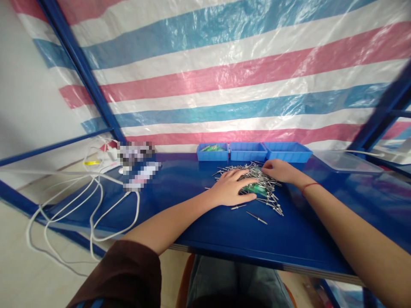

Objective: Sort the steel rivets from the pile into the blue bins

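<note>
A heap of silver pop rivets (271, 186) lies on the blue tabletop, with a green packet (258, 189) partly buried in it. My left hand (228, 187) rests over the left side of the heap, fingers spread, the thumb near the packet. At the heap's back right, my right hand (280, 170) has its fingers bent together and reaching in among the rivets; whatever they pinch is hidden. Two loose rivets lie in front, one of them a single rivet (257, 217) nearest the table edge.
Behind the heap stand three blue bins: the left bin (212, 156) holds green packets, beside a middle bin (248, 156) and a right bin (289, 157). A clear plastic lid (346, 161) lies at right. White cables (99, 201) loop over the table's left end.
</note>
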